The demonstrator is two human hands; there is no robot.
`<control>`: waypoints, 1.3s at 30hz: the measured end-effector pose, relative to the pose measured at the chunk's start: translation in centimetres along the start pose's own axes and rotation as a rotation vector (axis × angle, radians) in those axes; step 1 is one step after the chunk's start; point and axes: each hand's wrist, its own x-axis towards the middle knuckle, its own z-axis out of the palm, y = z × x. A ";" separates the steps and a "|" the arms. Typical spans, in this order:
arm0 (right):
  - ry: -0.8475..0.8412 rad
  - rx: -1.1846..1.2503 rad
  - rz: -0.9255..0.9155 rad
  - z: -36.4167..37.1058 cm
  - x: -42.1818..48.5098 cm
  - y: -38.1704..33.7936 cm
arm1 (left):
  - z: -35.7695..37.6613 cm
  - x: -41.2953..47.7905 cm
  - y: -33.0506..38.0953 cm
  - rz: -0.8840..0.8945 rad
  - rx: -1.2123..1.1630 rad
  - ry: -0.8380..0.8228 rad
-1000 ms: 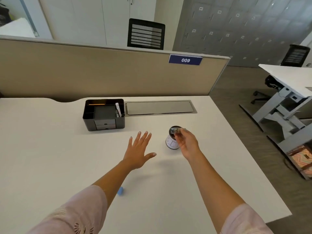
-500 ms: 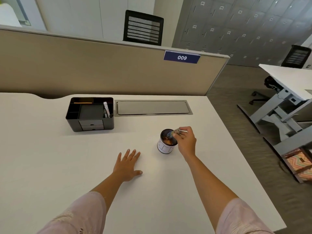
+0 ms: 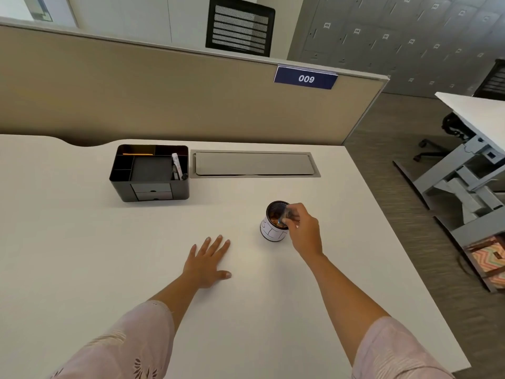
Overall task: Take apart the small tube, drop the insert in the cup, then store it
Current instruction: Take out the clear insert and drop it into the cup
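Observation:
A small white cup (image 3: 270, 233) with a dark rim and dark inside stands on the white desk (image 3: 82, 242), right of centre. My right hand (image 3: 303, 228) hovers at the cup's right rim, pinching a small clear tube (image 3: 285, 213) that is tilted over the cup's mouth; a bit of blue shows at its lower end. My left hand (image 3: 209, 262) lies flat on the desk to the left of the cup, palm down, fingers spread, holding nothing. What is inside the cup is too dark to make out.
A black desk organiser (image 3: 150, 173) with compartments, small drawers and a pen stands at the back left. A grey cable flap (image 3: 254, 164) is set into the desk beside it. A beige partition (image 3: 191, 99) closes the far side. The desk's right edge drops to the floor.
My right hand has lowered the tube from above the cup to its mouth and tilted it. My left hand has settled flat on the desk. The view has shifted right.

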 end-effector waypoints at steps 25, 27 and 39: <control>0.073 -0.275 -0.069 1.2 0.8 -2.2 | 0.5 0.5 -0.3 0.007 0.003 -0.024; 0.070 -0.285 -0.060 1.3 0.9 -2.1 | 0.5 0.5 -0.4 0.007 -0.002 -0.022; 0.039 -0.301 0.042 0.5 1.2 -1.6 | 0.3 0.4 -0.3 0.004 -0.027 -0.034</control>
